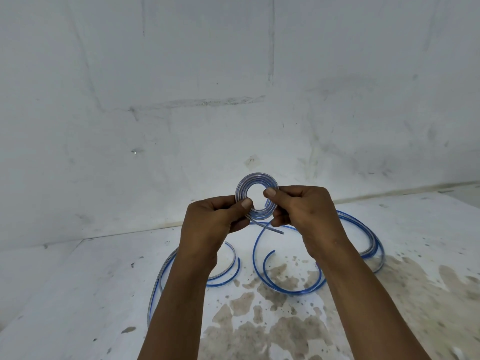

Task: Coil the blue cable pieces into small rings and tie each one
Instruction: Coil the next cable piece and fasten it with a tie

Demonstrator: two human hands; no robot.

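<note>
A small ring of blue cable [253,181] is held up in front of the wall, wound in several turns. My left hand [213,222] pinches its lower left side between thumb and fingers. My right hand [298,206] pinches its right side, thumb on top. A short loose end [270,229] sticks out below the ring toward the right. More blue cable pieces lie in wide curves on the floor: one [288,291] under my right forearm, one [226,276] by my left wrist, and a bundle [374,245] at the right.
The floor [259,328] is white, stained and patchy. A white scuffed wall [233,100] stands close behind the hands. A long cable strand [155,287] runs down the left side of my left forearm.
</note>
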